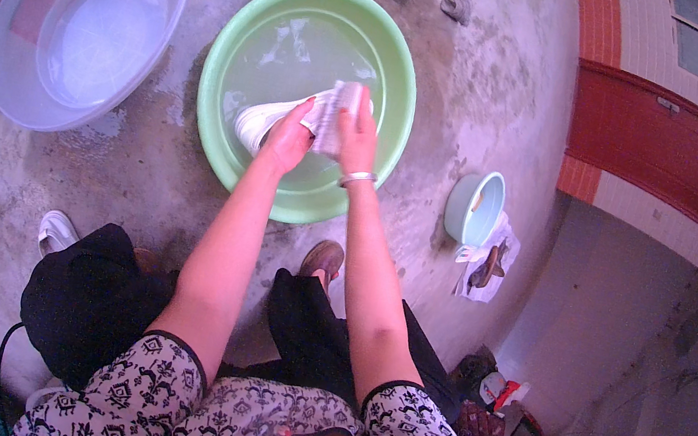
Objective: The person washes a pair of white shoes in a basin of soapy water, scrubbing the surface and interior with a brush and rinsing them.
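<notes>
A white shoe (256, 119) is held over a round green basin (218, 69) of cloudy water (269, 64). My left hand (289, 142) is closed around the shoe's middle, thumb on top. In my right hand (357, 140) is a pale scrubbing brush (334, 129), its bristles facing the shoe's upper. The brush and the fingers around it are slightly blurred, and the shoe's far end is partly hidden behind them. A silver bangle (358, 179) circles my right wrist.
A large translucent tub (168, 27) stands at the left. To the right is a small light-blue bucket (465, 211), with a brown object (488, 268) on a white sheet beside it. A grey crumpled cloth (457, 5) lies on the far concrete floor. Another white shoe (58, 232) is at the left.
</notes>
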`<state>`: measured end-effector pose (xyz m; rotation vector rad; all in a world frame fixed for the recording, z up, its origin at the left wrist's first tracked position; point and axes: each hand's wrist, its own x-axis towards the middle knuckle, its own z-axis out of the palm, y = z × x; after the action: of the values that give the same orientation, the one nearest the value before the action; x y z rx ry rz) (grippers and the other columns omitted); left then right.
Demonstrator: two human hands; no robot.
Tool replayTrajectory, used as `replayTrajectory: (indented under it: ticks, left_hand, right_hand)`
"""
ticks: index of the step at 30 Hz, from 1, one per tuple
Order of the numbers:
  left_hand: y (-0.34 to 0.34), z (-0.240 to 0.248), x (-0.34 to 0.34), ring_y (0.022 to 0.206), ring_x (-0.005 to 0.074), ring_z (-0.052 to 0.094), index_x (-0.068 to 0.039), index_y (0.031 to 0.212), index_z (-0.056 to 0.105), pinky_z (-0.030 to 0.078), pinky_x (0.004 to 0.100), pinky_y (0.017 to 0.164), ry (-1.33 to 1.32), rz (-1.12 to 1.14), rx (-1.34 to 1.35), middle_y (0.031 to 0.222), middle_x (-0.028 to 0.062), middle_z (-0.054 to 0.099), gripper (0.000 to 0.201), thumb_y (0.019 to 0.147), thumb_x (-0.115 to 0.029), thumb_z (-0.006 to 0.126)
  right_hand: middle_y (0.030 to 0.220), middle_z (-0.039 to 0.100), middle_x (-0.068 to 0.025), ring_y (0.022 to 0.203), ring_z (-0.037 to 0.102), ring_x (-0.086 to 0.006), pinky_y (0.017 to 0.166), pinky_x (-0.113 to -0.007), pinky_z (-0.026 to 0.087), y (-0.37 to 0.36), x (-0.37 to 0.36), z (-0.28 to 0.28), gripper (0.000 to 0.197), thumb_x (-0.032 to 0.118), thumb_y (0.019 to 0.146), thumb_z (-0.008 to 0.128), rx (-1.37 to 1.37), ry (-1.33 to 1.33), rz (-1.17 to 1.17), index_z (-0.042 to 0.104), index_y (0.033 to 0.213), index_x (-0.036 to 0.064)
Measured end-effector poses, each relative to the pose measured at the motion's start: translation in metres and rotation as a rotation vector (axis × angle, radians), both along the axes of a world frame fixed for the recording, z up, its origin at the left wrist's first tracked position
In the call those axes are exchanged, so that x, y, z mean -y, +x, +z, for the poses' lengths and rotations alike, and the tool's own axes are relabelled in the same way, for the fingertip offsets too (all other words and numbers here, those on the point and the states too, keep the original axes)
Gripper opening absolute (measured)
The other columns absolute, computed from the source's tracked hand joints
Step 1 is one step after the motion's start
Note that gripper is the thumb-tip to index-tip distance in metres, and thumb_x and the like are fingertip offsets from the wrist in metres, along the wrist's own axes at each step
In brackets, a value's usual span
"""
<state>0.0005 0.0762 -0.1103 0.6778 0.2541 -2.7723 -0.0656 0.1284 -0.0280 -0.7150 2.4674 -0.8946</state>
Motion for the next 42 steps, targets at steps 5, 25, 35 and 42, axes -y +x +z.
replayTrajectory:
  ticks: [5, 25, 35, 42]
  left_hand:
    - [0.003, 0.003, 0.005, 0.106, 0.0209, 0.044, 0.001, 0.114, 0.040, 0.030, 0.0323, 0.093, 0.091, -0.020, 0.093, 0.115, 0.0109, 0.047, 0.041, 0.086, -0.028, 0.038]
    - [0.003, -0.004, -0.002, 0.100, 0.0198, 0.048, 0.000, 0.111, 0.043, 0.034, 0.0315, 0.089, -0.013, 0.037, -0.079, 0.110, 0.0102, 0.050, 0.045, 0.086, -0.037, 0.036]
    - [0.006, 0.001, -0.001, 0.104, 0.0210, 0.045, 0.002, 0.114, 0.040, 0.033, 0.0321, 0.090, -0.105, -0.009, -0.044, 0.114, 0.0115, 0.047, 0.056, 0.085, -0.045, 0.032]
    - [0.005, -0.003, 0.001, 0.105, 0.0225, 0.045, 0.003, 0.115, 0.038, 0.036, 0.0323, 0.088, -0.060, 0.010, 0.013, 0.115, 0.0116, 0.046, 0.060, 0.084, -0.048, 0.032]
  right_hand:
    - [0.097, 0.038, -0.0257, 0.092, 0.043, -0.0392, 0.081, -0.039, 0.035, 0.019, -0.008, -0.018, 0.062, 0.020, 0.072, 0.053, -0.437, 0.059, 0.362, 0.027, 0.128, 0.0127]
    - [0.089, 0.038, -0.0245, 0.081, 0.048, -0.0389, 0.075, -0.038, 0.041, -0.014, -0.001, -0.003, 0.062, 0.022, 0.071, 0.055, -0.278, 0.265, 0.243, 0.029, 0.127, 0.0208]
    - [0.091, 0.038, -0.0271, 0.083, 0.046, -0.0419, 0.076, -0.041, 0.039, -0.017, 0.001, 0.001, 0.066, 0.026, 0.068, 0.057, -0.224, 0.395, 0.176, 0.028, 0.128, 0.0205]
    - [0.093, 0.038, -0.0269, 0.086, 0.046, -0.0408, 0.076, -0.040, 0.039, -0.009, -0.004, -0.004, 0.067, 0.026, 0.069, 0.056, -0.225, 0.278, 0.275, 0.026, 0.128, 0.0228]
